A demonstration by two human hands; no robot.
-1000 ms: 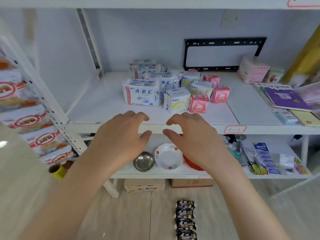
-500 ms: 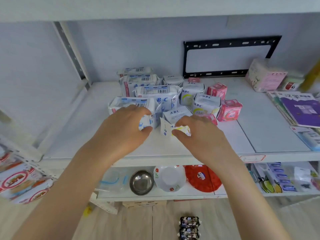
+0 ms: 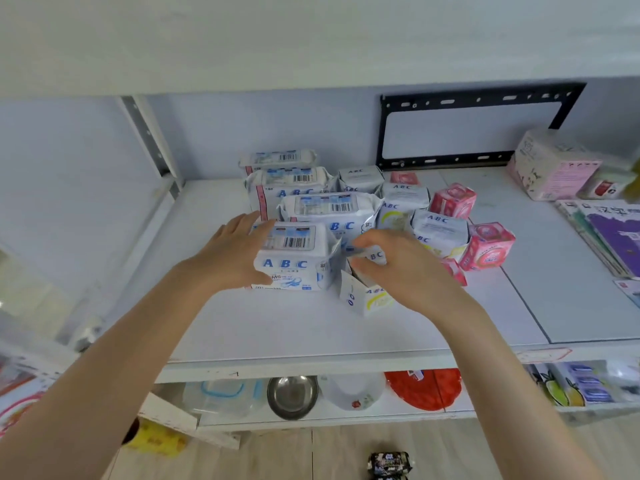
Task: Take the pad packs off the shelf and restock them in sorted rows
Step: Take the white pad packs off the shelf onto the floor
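— What has changed on the white shelf since 1 second ago?

— The shelf itself, nothing. The pad packs sit in the same loose cluster toward its back. There are 4 large blue-printed ones in a file on the left, smaller white ones in the middle and pink packs on the right. The change is the hands. 1 second ago both hovered empty, fingers spread, short of the shelf's front edge. Now both have reached in to the front of the cluster.

— So the clearing has started?

— Only just, I'd say. Nothing has left the shelf yet, and these look like the first 2 packs to go.

— Which 2?

— The front large ABC pack and, just to its right, a small ABC pack with a yellow mark, tipped up on a corner.

— And the hands on them?

— The left hand clasps the large pack's left end, fingers over the top edge and thumb low on the front face. The right hand is curled round the small pack, pinching its top between fingers and thumb. The 2 packs touch each other and lie between the hands.
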